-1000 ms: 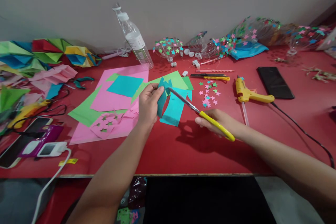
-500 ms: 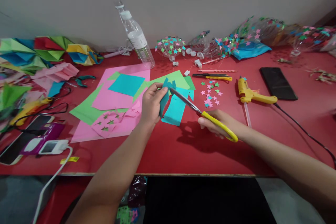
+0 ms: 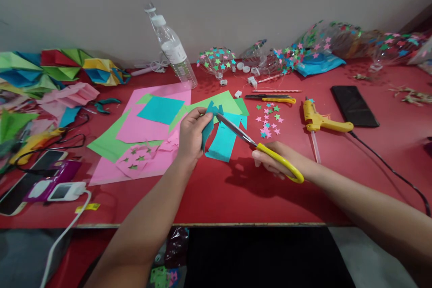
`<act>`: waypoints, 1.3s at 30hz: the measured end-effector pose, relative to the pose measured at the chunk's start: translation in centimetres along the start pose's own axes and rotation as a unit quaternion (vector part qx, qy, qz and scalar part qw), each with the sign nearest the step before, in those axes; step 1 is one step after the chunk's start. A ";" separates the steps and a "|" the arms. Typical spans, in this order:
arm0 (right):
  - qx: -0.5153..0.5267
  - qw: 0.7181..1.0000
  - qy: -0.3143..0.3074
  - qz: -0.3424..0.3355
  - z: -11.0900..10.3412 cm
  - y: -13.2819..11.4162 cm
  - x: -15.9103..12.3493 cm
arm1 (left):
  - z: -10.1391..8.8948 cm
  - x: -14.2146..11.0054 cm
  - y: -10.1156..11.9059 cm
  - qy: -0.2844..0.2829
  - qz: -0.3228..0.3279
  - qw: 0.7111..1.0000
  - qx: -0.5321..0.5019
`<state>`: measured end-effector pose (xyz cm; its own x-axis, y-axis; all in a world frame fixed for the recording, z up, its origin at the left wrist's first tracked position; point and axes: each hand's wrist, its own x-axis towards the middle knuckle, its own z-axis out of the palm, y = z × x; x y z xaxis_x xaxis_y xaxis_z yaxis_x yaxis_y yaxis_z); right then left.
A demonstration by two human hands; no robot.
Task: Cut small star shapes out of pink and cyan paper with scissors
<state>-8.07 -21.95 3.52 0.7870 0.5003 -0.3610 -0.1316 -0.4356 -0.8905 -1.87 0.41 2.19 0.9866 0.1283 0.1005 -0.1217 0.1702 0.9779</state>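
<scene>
Between the thumb and fingers of my left hand (image 3: pixel 193 134) is a piece of dark teal paper (image 3: pixel 208 132) with a jagged cut upper edge. My right hand (image 3: pixel 280 160) grips yellow-handled scissors (image 3: pixel 281 162), whose blades point up and left. The blade tips touch or nearly touch the teal paper; I cannot tell whether they are through it. A brighter turquoise sheet (image 3: pixel 222 141) lies on the red table (image 3: pixel 202 202) beneath the blades. Small pink, green and blue paper stars (image 3: pixel 269 120) are scattered to its right.
Pink paper (image 3: pixel 141 121) and green sheets lie at left. A yellow glue gun (image 3: pixel 315 119), a box cutter (image 3: pixel 278 99) and a dark phone (image 3: pixel 354 105) lie at right. A plastic bottle (image 3: pixel 175 54) and star-covered clear bottle pieces (image 3: pixel 218 60) stand along the wall.
The whole view has shifted slightly, so everything sits a little further left. My hands, the teal paper and the scissors keep nearly the same arrangement.
</scene>
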 end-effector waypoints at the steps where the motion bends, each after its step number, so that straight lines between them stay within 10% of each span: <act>1: -0.001 1.000 0.000 0.001 0.0 0.0 0.0 | 0.0 0.0 0.0 0.001 -0.001 1.000 0.001; 23: 0.014 0.998 0.037 0.041 0.2 0.2 0.8 | -0.2 0.0 -0.1 0.009 0.004 1.000 0.018; 31: 0.062 0.995 0.073 0.039 0.3 0.9 0.8 | -0.3 0.1 0.0 -0.137 -0.131 0.981 -0.039; 39: 0.015 0.997 0.063 0.038 -0.5 0.9 1.0 | -1.2 0.6 0.4 -0.169 -0.078 0.982 0.028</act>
<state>-7.09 -22.17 2.45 0.8437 0.3673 -0.3915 -0.2100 -0.4454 -0.8704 -1.43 1.68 2.43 0.9734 -0.2291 -0.0054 0.0306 0.1067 0.9938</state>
